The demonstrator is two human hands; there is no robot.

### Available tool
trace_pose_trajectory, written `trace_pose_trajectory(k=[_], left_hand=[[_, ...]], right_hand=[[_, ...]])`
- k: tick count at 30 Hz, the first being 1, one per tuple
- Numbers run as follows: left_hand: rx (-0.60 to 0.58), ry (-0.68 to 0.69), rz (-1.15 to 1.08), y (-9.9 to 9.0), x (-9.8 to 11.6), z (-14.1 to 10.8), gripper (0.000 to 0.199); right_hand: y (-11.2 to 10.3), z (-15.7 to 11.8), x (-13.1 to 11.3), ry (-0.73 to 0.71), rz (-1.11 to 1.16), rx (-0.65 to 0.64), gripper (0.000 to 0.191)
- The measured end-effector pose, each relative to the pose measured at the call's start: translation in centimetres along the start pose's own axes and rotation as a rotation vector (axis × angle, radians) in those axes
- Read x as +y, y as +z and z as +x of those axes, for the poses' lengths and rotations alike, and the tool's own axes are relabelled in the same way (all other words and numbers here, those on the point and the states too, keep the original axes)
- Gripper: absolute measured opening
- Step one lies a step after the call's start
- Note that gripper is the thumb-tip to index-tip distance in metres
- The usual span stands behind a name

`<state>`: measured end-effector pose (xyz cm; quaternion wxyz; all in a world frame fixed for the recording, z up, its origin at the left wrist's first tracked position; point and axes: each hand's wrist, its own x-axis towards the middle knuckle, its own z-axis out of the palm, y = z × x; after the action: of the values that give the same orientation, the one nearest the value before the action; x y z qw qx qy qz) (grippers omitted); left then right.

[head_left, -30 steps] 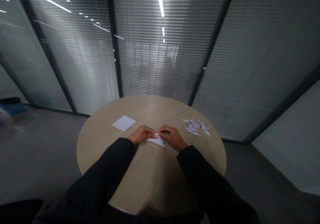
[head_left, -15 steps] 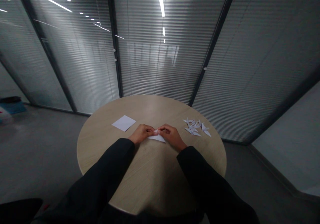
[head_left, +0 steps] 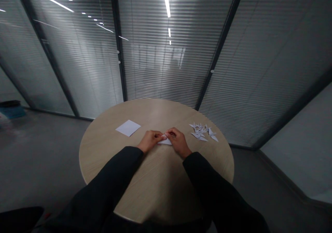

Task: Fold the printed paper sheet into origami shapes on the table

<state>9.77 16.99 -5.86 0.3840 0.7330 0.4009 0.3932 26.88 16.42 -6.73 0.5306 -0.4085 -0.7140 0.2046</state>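
Note:
A folded piece of white paper (head_left: 165,142) lies on the round wooden table, partly covered by my fingers. My left hand (head_left: 150,140) pinches its upper left part between thumb and fingers. From the other side my right hand (head_left: 178,141) grips the paper near its top, the two thumbs close together. The exact folds under the fingertips are hidden. Left of my hands rests a flat white sheet stack or sheet of paper (head_left: 128,128). To the right is a small heap of folded paper cranes (head_left: 201,131).
The round table (head_left: 153,184) has a pale wood top. Behind it stands a glass partition with blinds (head_left: 160,73) and dark frames. A blue bin-like container (head_left: 12,110) is on the floor at far left. A dark rounded object (head_left: 20,215) shows at bottom left.
My left hand has shifted slightly right and closer to my right hand. Less of the folded paper's left side shows. The flat paper and the cranes have stayed in place.

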Motion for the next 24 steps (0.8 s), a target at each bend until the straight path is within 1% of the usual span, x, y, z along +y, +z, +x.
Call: trace_pose_trajectory(k=[2,5,8,11,15,21,24], left_hand=[[-0.026,-0.058,-0.126,0.0,0.1,0.1,0.039],[-0.087,-0.173,-0.308,-0.3,0.0,0.2,0.041],[-0.139,-0.270,-0.385,-0.8,-0.1,0.3,0.036],[-0.199,-0.334,-0.416,-1.1,-0.2,0.3,0.032],[-0.263,-0.357,-0.425,-1.2,-0.3,0.2,0.034],[-0.312,-0.344,-0.479,-1.3,-0.7,0.0,0.046],[-0.346,-0.360,-0.500,-1.5,-0.8,-0.1,0.047]], right_hand=[[-0.1,0.1,0.2,0.001,-0.015,0.016,0.015],[-0.4,0.2,0.7,0.041,-0.024,0.033,0.017],[-0.4,0.2,1.1,0.098,-0.006,0.016,0.018],[-0.3,0.1,1.3,0.147,0.030,-0.018,0.018],[0.0,0.0,1.4,0.177,0.036,-0.032,0.020],[0.2,0.0,1.7,0.163,0.051,-0.060,0.023],[0.2,0.0,1.7,0.155,0.054,-0.068,0.022]])
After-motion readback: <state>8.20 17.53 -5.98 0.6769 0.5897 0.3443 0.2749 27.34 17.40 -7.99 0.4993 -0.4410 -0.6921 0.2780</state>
